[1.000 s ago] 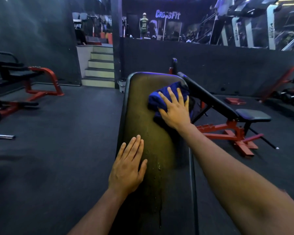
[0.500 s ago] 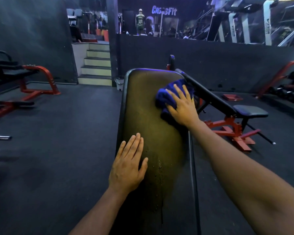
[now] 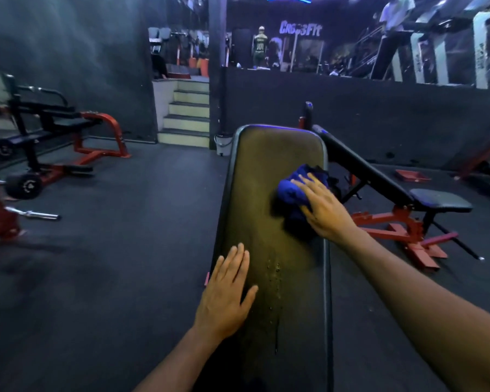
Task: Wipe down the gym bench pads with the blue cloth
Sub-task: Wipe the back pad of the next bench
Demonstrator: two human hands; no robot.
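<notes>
While bunched under flat fingers, blue cloth (image 3: 292,190) on smooth bench pad (image 3: 266,165).

- Bench (image 3: 260,176) pad lies bare ahead of the left hand (image 3: 227,295) up to its top edge.
- Blue cloth (image 3: 292,190) under the right hand (image 3: 326,210) blocks the right edge.
- Second bench (image 3: 379,179) stands near on the right.

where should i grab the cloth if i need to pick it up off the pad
Take the cloth at its raised bunched folds on the far left side, the part showing beyond the right hand that presses it flat. Come from above and pinch with fingers and thumb: it lies crumpled on the pad near the right edge, so the puffed folds probably give more purchase than the flattened part.
</notes>
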